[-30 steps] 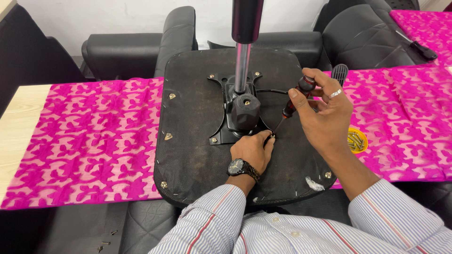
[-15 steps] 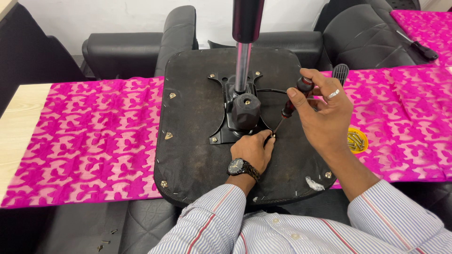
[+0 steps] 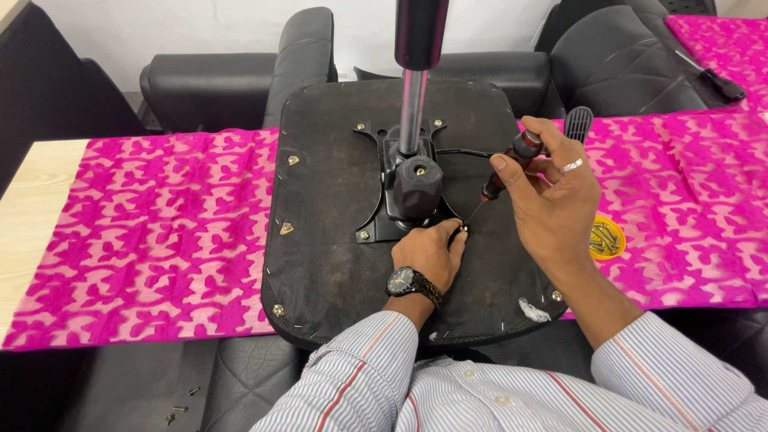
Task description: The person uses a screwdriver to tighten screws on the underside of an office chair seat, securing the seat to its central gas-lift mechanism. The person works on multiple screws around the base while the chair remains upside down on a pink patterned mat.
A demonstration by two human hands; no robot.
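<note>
Evidently steadying a screw [image 3: 462,233] at the black plate's [image 3: 376,208] corner on the upturned chair seat [image 3: 336,240], the left hand [image 3: 428,252] pinches it while the right hand [image 3: 552,196] grips the screwdriver [image 3: 504,172], tip angled onto it.

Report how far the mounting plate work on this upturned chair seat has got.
Done: screws show at the mounting plate's other visible corners. In hand: the right hand angles a screwdriver onto the near-right corner screw, steadied by the left hand. Left: seating it; spare screws wait in the yellow dish.
</note>
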